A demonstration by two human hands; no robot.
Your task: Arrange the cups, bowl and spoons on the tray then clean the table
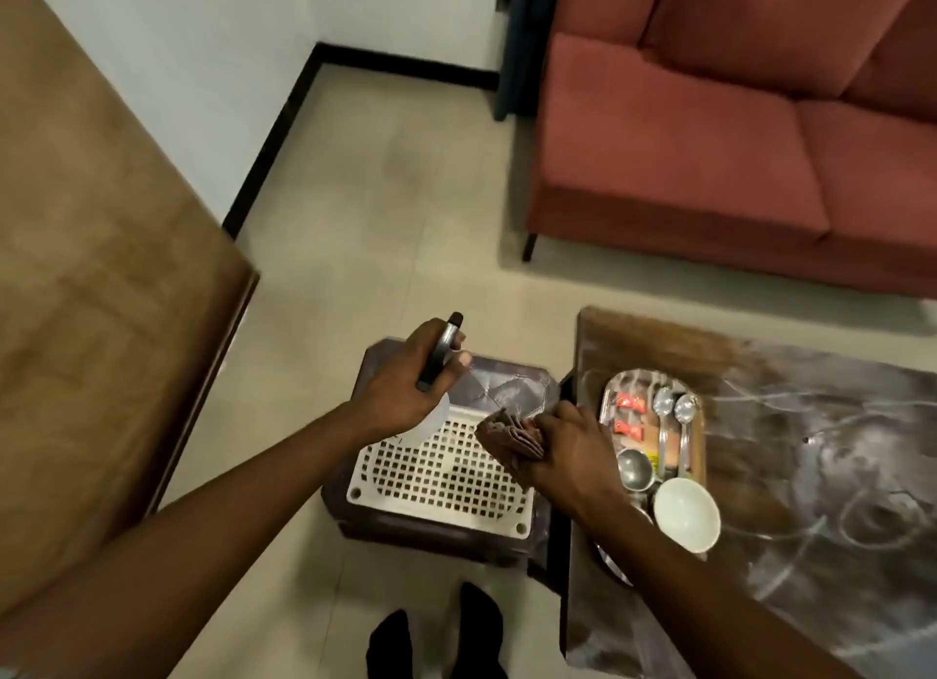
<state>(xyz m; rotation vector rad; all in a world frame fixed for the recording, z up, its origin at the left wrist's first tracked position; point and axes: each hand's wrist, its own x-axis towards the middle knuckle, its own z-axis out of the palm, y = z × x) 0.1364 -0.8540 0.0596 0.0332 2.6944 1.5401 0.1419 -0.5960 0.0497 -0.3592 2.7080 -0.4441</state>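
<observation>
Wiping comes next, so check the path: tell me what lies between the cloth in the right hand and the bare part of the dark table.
The tray does. It sits at the table's left edge, right beside the right hand holding the brown cloth, with the spoons, white bowl and steel cup on it. The bare tabletop lies beyond it.

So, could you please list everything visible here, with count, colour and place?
Sofa: one, red, far right.
Table: one, dark marbled, right.
Tray: one, steel, on table's left end.
Spoons: two, steel, on tray.
Packets: two, red, on tray.
Cup: one visible, steel, on tray.
Bowl: one, white, tray's near end.
Stool: one, dark, left of table.
Grid: one, white, on stool.
Spray bottle: one, black-topped, in left hand.
Cloth: one, brown, in right hand.
</observation>
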